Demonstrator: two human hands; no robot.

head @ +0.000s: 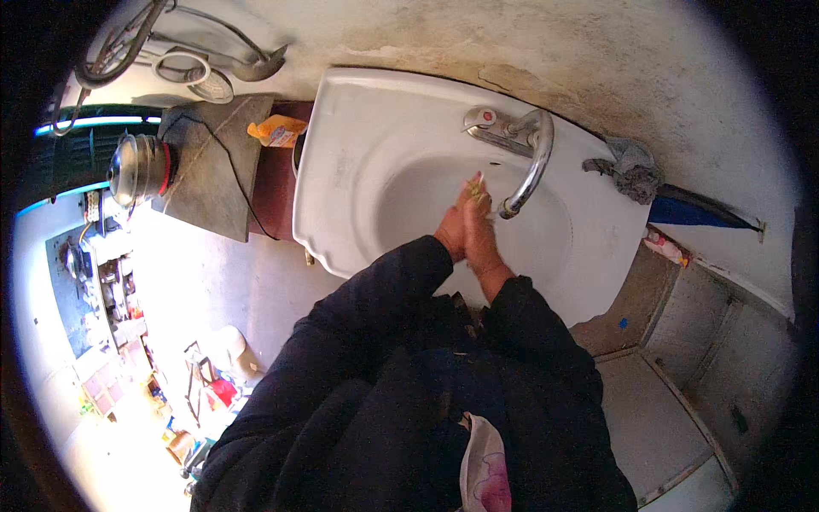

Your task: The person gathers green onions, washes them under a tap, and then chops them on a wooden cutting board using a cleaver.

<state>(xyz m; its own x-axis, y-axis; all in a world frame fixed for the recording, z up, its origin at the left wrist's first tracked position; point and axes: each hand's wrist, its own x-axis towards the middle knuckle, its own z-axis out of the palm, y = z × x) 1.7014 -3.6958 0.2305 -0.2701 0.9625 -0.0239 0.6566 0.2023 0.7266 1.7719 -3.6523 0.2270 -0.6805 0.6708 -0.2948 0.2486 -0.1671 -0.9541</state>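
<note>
My left hand (452, 232) and my right hand (477, 221) are pressed together over the bowl of a white ceramic washbasin (358, 128). Something pale yellow-green (475, 189) shows between them near the fingertips; what it is cannot be made out. The curved spout of a chrome tap (542, 160) ends just right of my hands, not touching them as far as I can tell. Its base sits on the basin's rear rim. Dark sleeves cover both forearms. My overlapping fingers hide how each hand is closed.
A grey crumpled cloth (633, 173) lies at the basin's right rear corner. Left of the basin are an orange packet (278, 131), a grey slab (217, 160) with a black cord, and a steel pot (137, 168). A stained wall (416, 38) rises behind; a ledge (646, 422) stands lower right.
</note>
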